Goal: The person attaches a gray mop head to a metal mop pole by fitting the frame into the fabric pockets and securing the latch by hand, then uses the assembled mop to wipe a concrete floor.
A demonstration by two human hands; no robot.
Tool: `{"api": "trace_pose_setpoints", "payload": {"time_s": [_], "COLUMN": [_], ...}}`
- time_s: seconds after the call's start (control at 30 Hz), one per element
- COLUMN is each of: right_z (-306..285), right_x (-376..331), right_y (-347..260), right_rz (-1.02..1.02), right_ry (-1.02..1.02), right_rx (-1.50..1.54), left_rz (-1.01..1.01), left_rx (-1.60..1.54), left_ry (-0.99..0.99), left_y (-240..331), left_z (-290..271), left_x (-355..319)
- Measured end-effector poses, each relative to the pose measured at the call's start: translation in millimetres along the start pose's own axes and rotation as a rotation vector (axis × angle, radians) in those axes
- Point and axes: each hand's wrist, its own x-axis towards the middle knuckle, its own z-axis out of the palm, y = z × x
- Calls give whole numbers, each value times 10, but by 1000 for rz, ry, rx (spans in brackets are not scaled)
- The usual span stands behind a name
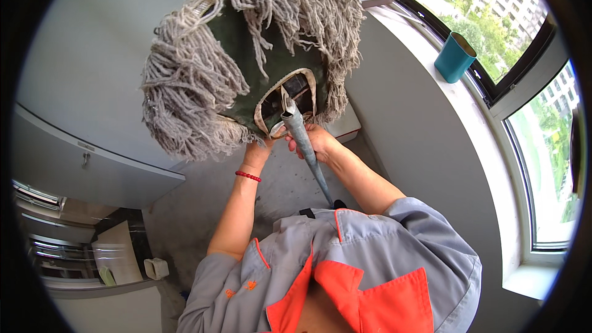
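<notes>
Both hands apparently grip mop head (246,68); sill right.

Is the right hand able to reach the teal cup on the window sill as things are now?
Probably not at once: the right hand grips the mop handle, and the teal cup stands apart, higher on the window sill. Nothing blocks the way.

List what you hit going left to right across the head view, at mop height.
Grey cabinet → mop head → left hand → metal handle → right hand → teal cup on the windowsill → window.
</notes>
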Motion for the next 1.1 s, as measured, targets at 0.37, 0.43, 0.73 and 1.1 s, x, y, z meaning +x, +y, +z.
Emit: {"api": "trace_pose_setpoints", "payload": {"time_s": [0.37,0.43,0.73,1.1], "right_z": [33,60,-2,-23], "right_x": [20,27,65,23], "right_y": [7,-27,49,120], "right_rz": [6,7,1,-32], "right_ry": [38,58,62,13], "right_rx": [40,67,48,161], "left_rz": [-298,-323,-578,-294], "left_rx": [-572,-620,-1112,-573], "left_ry": [91,94,-15,-30], "left_y": [56,19,330,432], "left_z": [-200,-210,-148,-245], "left_x": [259,300,426,232]}}
